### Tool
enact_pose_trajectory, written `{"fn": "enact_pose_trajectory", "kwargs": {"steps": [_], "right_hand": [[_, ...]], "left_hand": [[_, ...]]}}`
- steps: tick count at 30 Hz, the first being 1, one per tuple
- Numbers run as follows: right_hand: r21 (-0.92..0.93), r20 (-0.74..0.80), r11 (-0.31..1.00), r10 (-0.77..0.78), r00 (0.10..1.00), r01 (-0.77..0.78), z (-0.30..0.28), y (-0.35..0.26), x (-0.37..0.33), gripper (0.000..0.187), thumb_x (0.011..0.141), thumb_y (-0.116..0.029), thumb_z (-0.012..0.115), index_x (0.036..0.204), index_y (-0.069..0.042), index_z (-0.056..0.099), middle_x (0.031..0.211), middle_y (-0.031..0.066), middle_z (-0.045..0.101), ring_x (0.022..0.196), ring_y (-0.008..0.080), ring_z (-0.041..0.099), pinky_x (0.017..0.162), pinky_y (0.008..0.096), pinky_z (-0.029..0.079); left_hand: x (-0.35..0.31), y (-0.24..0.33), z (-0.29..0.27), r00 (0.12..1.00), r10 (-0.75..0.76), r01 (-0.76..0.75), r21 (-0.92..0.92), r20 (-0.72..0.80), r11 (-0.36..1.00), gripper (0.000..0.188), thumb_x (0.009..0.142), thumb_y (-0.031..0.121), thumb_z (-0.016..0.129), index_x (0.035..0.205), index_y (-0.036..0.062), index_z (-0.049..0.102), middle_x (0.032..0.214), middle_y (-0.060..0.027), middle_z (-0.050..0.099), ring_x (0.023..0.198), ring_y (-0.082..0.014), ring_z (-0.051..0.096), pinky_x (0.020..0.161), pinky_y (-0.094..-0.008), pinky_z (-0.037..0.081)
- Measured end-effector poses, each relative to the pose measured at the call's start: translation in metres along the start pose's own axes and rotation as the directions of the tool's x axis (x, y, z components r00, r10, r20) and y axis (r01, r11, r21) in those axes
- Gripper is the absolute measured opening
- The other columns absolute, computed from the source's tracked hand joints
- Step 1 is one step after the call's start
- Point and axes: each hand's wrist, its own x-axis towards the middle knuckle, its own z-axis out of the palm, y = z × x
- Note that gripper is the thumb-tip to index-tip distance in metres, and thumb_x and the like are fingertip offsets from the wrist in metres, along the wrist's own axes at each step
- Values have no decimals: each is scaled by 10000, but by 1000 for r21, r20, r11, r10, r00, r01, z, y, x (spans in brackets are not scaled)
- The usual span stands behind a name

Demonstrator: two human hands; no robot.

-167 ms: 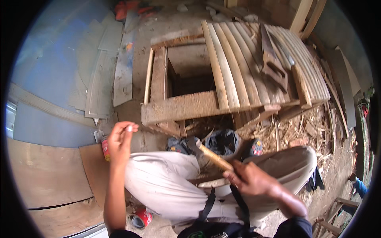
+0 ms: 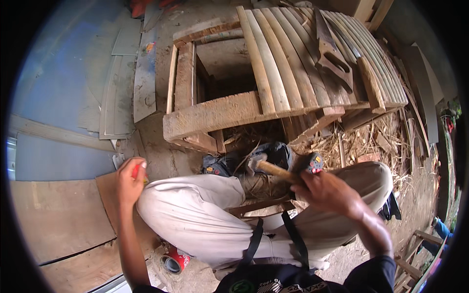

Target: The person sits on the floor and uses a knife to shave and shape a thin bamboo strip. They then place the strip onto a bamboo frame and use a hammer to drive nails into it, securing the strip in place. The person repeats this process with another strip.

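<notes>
Head: hammer (image 2: pixel 274 170) aslant, toward upper left

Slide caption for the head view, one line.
Right hand grips a hammer before a wooden frame partly covered with slats, a handsaw on top.

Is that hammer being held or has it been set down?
Held: the right hand is closed around the handle of the hammer, whose metal head sticks out beyond the fist.
</notes>
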Motion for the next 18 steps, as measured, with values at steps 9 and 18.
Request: {"fn": "enact_pose_trajectory", "kwargs": {"steps": [9, 18], "right_hand": [[-214, 527, 977, 105, 843, 12, 11, 63, 58, 488, 909, -172, 617, 1370, -316, 543, 992, 95, 705, 926, 283, 710, 734, 399, 581], [-280, 711, 959, 170, 682, 53, 66, 45, 86, 530, 927, -177, 591, 1391, -420, 510, 1208, 45, 677, 1121, 259, 666, 848, 395, 559]], "left_hand": [[31, 117, 58, 814, 421, -328, -282, 401, 902, 188, 955, 184, 623, 1017, 18, 686, 972, -159, 720, 921, -308, 701, 822, -392, 541], [55, 156, 236, 390, 264, -627, 44, 882, 778, 197, 847, 169, 663, 1001, 56, 708, 977, -159, 724, 936, -356, 699, 791, -474, 552]]}}
